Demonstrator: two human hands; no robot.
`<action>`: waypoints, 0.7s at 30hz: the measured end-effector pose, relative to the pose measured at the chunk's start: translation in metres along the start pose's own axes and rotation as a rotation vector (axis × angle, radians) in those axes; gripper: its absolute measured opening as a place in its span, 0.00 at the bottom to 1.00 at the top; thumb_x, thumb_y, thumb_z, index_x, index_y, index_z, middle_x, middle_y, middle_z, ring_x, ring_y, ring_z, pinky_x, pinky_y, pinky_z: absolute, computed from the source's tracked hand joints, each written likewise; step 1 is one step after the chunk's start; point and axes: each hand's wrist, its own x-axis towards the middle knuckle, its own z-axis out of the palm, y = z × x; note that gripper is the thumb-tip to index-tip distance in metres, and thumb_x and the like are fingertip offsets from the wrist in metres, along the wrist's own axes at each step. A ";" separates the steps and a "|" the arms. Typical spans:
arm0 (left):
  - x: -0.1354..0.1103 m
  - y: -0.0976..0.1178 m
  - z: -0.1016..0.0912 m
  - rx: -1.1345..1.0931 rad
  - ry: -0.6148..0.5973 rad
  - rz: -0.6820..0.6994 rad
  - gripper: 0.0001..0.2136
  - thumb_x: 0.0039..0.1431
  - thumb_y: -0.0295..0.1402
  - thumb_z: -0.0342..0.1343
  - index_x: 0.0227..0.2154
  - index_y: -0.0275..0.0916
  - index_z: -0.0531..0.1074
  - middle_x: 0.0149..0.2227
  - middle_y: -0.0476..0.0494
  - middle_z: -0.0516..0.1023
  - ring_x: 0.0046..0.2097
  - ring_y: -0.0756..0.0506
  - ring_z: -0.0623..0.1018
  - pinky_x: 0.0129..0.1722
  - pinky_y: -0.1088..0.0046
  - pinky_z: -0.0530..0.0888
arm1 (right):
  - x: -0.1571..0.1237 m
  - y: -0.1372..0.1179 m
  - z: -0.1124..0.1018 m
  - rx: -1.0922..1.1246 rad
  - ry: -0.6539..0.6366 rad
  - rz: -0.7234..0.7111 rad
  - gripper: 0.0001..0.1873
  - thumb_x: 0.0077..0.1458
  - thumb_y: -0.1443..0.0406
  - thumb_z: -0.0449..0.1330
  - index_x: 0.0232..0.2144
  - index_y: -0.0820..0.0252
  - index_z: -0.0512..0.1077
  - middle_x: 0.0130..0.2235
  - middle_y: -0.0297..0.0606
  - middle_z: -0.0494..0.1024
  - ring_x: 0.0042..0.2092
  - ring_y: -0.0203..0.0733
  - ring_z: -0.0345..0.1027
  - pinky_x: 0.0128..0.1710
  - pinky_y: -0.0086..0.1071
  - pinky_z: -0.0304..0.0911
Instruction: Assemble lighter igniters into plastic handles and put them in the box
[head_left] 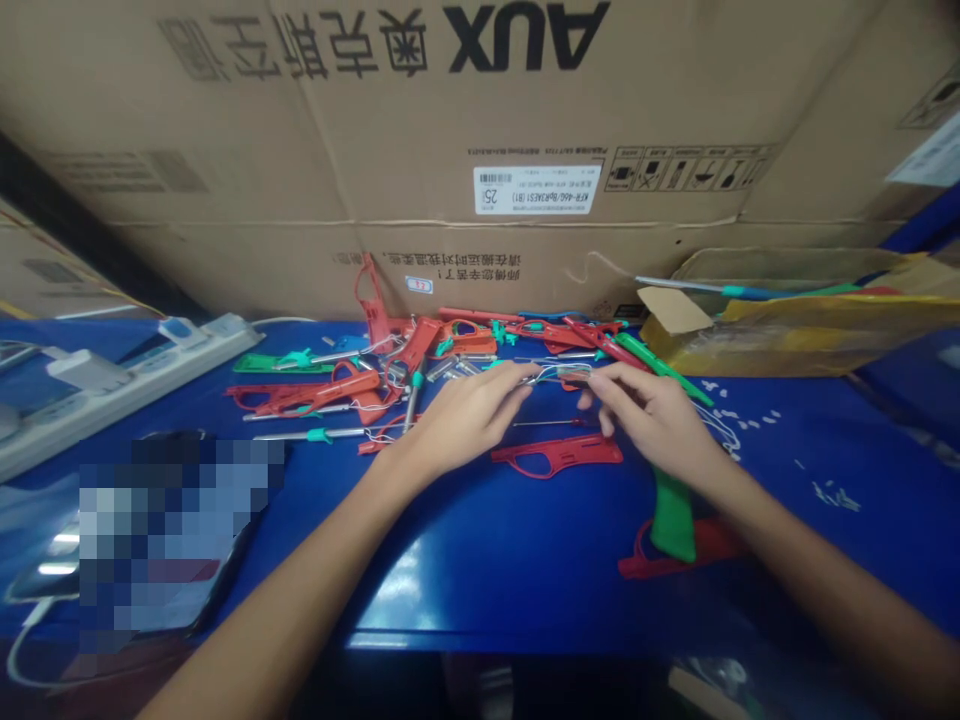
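My left hand [476, 415] pinches the ends of thin white and bluish wires [553, 368] above the blue table. At their other end my right hand [649, 405] closes thumb and finger on the wires; a small part at its fingertips is too blurred to name. Just below both hands lies a red plastic handle shell [559, 457] with a trigger-like loop, and a thin screwdriver [555, 423] rests behind it. Under my right forearm are a green handle piece [673, 515] and another red shell [637, 568].
Red shells, metal tubes with green tips [319, 436] and wires are heaped at the back. On the left are a power strip [127, 385] and a blurred-out phone or tablet [187, 540]. An open carton [817, 340] stands right, small white bits [836, 495] nearby. A large cardboard box [360, 150] walls the back.
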 end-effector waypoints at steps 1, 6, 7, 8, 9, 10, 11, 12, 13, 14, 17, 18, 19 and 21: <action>0.000 0.000 0.000 0.002 0.002 -0.003 0.15 0.74 0.32 0.46 0.59 0.39 0.68 0.56 0.40 0.78 0.53 0.42 0.80 0.51 0.62 0.78 | 0.000 0.001 0.000 -0.011 0.003 -0.018 0.17 0.68 0.52 0.54 0.40 0.57 0.74 0.25 0.32 0.77 0.23 0.36 0.68 0.24 0.30 0.62; -0.001 -0.003 0.001 -0.013 0.021 0.018 0.16 0.74 0.31 0.45 0.60 0.40 0.68 0.56 0.41 0.78 0.54 0.43 0.79 0.52 0.62 0.78 | 0.000 0.002 -0.001 -0.060 -0.001 -0.059 0.15 0.68 0.54 0.55 0.46 0.56 0.73 0.26 0.32 0.78 0.22 0.37 0.67 0.24 0.31 0.62; -0.001 -0.003 0.001 -0.011 0.016 0.024 0.16 0.74 0.31 0.45 0.60 0.40 0.68 0.55 0.41 0.79 0.53 0.43 0.80 0.52 0.63 0.78 | 0.001 0.002 -0.002 -0.086 -0.008 -0.064 0.15 0.68 0.54 0.54 0.46 0.56 0.73 0.25 0.32 0.77 0.22 0.37 0.67 0.24 0.31 0.62; -0.002 -0.004 0.001 -0.005 0.005 0.025 0.16 0.74 0.31 0.45 0.60 0.41 0.69 0.53 0.41 0.79 0.52 0.43 0.80 0.50 0.63 0.78 | 0.001 0.001 -0.003 -0.121 -0.017 -0.074 0.15 0.69 0.54 0.53 0.45 0.56 0.74 0.24 0.31 0.77 0.23 0.37 0.68 0.26 0.32 0.63; -0.002 -0.004 0.001 0.003 -0.007 0.021 0.17 0.74 0.32 0.44 0.59 0.40 0.69 0.51 0.41 0.80 0.49 0.43 0.81 0.49 0.63 0.79 | 0.002 0.001 -0.004 -0.162 -0.025 -0.093 0.15 0.69 0.55 0.53 0.44 0.56 0.75 0.24 0.32 0.77 0.24 0.38 0.69 0.28 0.33 0.65; -0.002 -0.005 0.001 0.006 -0.018 0.013 0.17 0.74 0.31 0.44 0.59 0.40 0.70 0.49 0.41 0.81 0.48 0.43 0.81 0.47 0.63 0.79 | 0.003 0.001 -0.005 -0.202 -0.031 -0.121 0.15 0.69 0.56 0.54 0.42 0.55 0.77 0.24 0.33 0.77 0.26 0.40 0.72 0.31 0.35 0.67; -0.001 -0.006 0.002 0.001 -0.024 0.004 0.16 0.74 0.31 0.44 0.58 0.40 0.70 0.48 0.41 0.81 0.47 0.43 0.81 0.47 0.63 0.79 | 0.004 0.001 -0.006 -0.233 -0.031 -0.161 0.14 0.68 0.57 0.55 0.41 0.54 0.78 0.26 0.34 0.79 0.30 0.43 0.75 0.36 0.38 0.69; -0.001 -0.007 0.002 -0.008 -0.026 -0.006 0.16 0.73 0.31 0.44 0.58 0.40 0.71 0.48 0.41 0.81 0.46 0.43 0.81 0.46 0.63 0.79 | 0.004 0.001 -0.006 -0.251 -0.028 -0.206 0.13 0.67 0.57 0.56 0.40 0.53 0.79 0.30 0.36 0.82 0.35 0.46 0.77 0.41 0.41 0.71; -0.001 -0.007 0.003 -0.018 -0.027 -0.013 0.16 0.73 0.30 0.45 0.57 0.39 0.72 0.48 0.42 0.81 0.46 0.44 0.81 0.47 0.63 0.78 | 0.004 0.002 -0.006 -0.256 -0.028 -0.248 0.12 0.66 0.58 0.57 0.39 0.52 0.80 0.34 0.37 0.84 0.39 0.48 0.78 0.47 0.44 0.70; -0.001 -0.008 0.003 -0.026 -0.030 -0.022 0.16 0.72 0.30 0.45 0.57 0.39 0.72 0.48 0.42 0.81 0.46 0.44 0.81 0.47 0.63 0.78 | 0.004 0.002 -0.006 -0.251 -0.037 -0.278 0.11 0.65 0.59 0.58 0.39 0.51 0.81 0.39 0.37 0.85 0.43 0.49 0.78 0.51 0.46 0.69; 0.000 -0.009 0.003 -0.020 -0.056 -0.054 0.15 0.71 0.31 0.46 0.55 0.39 0.73 0.48 0.42 0.82 0.45 0.44 0.82 0.48 0.62 0.78 | 0.002 0.003 -0.002 -0.245 -0.089 -0.302 0.09 0.64 0.59 0.60 0.39 0.49 0.82 0.43 0.36 0.85 0.47 0.50 0.78 0.53 0.47 0.69; 0.000 -0.009 0.003 -0.012 -0.069 -0.061 0.15 0.71 0.31 0.46 0.55 0.39 0.74 0.48 0.41 0.82 0.45 0.44 0.82 0.48 0.62 0.78 | 0.002 0.004 -0.001 -0.255 -0.093 -0.301 0.09 0.64 0.58 0.61 0.38 0.49 0.82 0.43 0.36 0.85 0.45 0.49 0.78 0.51 0.46 0.69; 0.000 -0.009 0.002 -0.005 -0.080 -0.066 0.15 0.71 0.31 0.46 0.54 0.39 0.74 0.48 0.41 0.82 0.45 0.43 0.82 0.48 0.62 0.78 | 0.002 0.004 0.001 -0.268 -0.084 -0.304 0.09 0.64 0.58 0.61 0.38 0.50 0.81 0.41 0.36 0.85 0.44 0.49 0.78 0.49 0.45 0.70; 0.000 -0.009 0.001 0.012 -0.105 -0.068 0.16 0.70 0.32 0.47 0.54 0.39 0.75 0.48 0.41 0.82 0.45 0.42 0.82 0.47 0.62 0.78 | 0.002 0.006 0.003 -0.287 -0.042 -0.324 0.08 0.64 0.58 0.62 0.37 0.52 0.80 0.39 0.37 0.84 0.41 0.47 0.78 0.45 0.43 0.70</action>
